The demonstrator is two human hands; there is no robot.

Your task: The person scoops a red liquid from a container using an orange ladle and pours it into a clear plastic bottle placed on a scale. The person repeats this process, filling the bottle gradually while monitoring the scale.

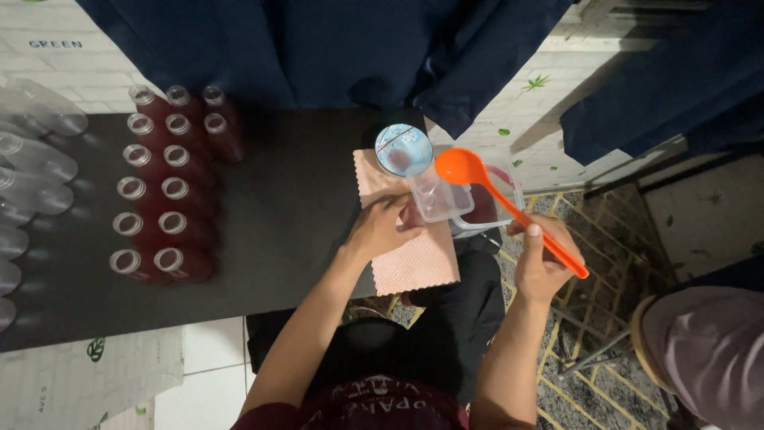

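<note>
While you look down at the black table (286, 239), your right hand (543, 263) sits right of centre with its grip clenched around the handle of an orange spoon (509, 207). The spoon's bowl points toward the upper left and hovers over a clear tub (489, 199) that holds a dark red liquid, at the table's right edge. Your left hand (382, 228) rests at the centre on a pink cloth (414, 255), its fingers closed around a clear bottle (426, 191) that lies tilted toward the tub. Whether the spoon touches the bottle cannot be told. Just above the bottle stands a pale blue round cup (403, 149), seen from the top. At centre left, well apart from your hands, filled red bottles (171, 183) lie in two rows, open mouths facing you. Empty clear bottles (32, 159) line the left edge of the frame.
</note>
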